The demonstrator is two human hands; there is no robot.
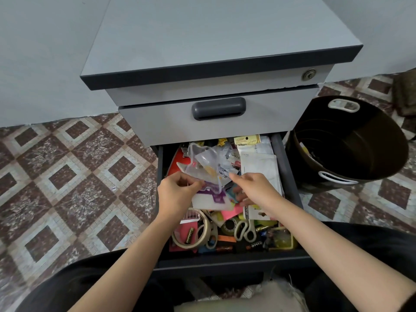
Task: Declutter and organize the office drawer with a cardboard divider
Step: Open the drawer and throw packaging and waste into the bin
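My left hand (177, 190) pinches a crumpled clear plastic wrapper (207, 161) over the open, cluttered drawer (225, 261). My right hand (254, 190) meets its edge, but I cannot tell its grip. A tug could snag and spill neighbouring packets short of the bin (337, 136) on the right.

Open drawer (285, 167) is sitting crammed w/ junk: masking tape roll (195, 230), scissors (244, 230), a battery (189, 235), white papers (261, 165) & clear plastic bags (209, 163) lying on top. Tiled floor (74, 176) is carrying the gray cabinet (213, 52), w/ a black bin (351, 140) standing just beside it on the rt.
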